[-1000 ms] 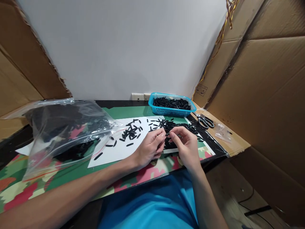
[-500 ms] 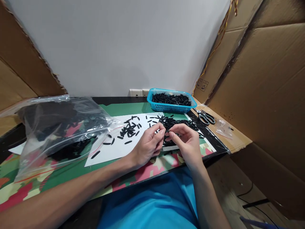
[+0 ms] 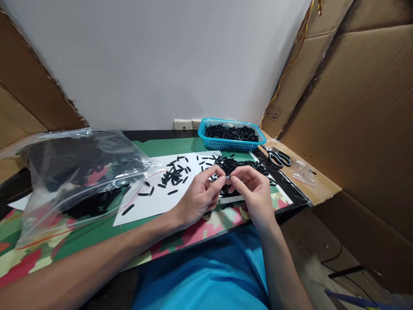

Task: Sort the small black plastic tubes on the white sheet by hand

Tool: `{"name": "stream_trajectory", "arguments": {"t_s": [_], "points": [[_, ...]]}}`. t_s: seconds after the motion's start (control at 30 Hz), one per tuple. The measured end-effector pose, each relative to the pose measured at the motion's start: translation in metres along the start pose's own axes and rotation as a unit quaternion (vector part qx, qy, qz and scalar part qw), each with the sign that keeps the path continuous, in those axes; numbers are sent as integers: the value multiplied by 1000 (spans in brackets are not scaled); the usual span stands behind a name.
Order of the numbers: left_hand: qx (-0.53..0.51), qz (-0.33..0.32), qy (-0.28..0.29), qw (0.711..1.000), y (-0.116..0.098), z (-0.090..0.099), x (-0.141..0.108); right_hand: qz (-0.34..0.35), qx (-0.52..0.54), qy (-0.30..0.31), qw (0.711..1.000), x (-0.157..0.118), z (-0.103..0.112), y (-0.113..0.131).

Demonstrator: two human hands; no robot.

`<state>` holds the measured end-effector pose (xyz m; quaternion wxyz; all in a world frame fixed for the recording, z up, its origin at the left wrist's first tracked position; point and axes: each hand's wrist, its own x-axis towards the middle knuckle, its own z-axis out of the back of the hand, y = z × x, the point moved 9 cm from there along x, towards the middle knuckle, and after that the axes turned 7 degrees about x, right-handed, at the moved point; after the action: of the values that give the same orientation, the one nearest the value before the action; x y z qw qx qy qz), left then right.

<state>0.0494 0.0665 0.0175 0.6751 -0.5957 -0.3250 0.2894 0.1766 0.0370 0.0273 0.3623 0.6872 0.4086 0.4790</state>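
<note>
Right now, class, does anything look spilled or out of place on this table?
A small dark piece sits by the little clear bag on the cardboard at right, apart from the black heap, so it may be a stray.

Left grip (image 3: 204, 191), right grip (image 3: 253, 191) — pinched

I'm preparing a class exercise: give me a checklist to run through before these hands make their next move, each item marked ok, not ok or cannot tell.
1. Small piece held between the fingertips of the left hand and right hand: ok.
2. Condition of that piece: cannot tell; fingers cover most of it.
3. Blue basket standing upright behind the hands: ok.
4. Scissors lying apart from both hands: ok.
5. Loose black pieces on the white paper gathered tidily: not ok; they lie scattered.
6. Large plastic bag sealed: cannot tell.
</note>
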Motion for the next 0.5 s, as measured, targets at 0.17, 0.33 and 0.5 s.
{"name": "stream_trajectory", "arguments": {"t_s": [0.17,0.33,0.5], "points": [[33,-7,-12,999,0,3,1,0,-5,-3,1000,1,3,-3],[55,-9,-15,998,-1,2,0,-8,11,-2,1000,0,2,-2],[38,-1,-12,999,-2,1,0,-5,31,8,999,0,1,0]]}}
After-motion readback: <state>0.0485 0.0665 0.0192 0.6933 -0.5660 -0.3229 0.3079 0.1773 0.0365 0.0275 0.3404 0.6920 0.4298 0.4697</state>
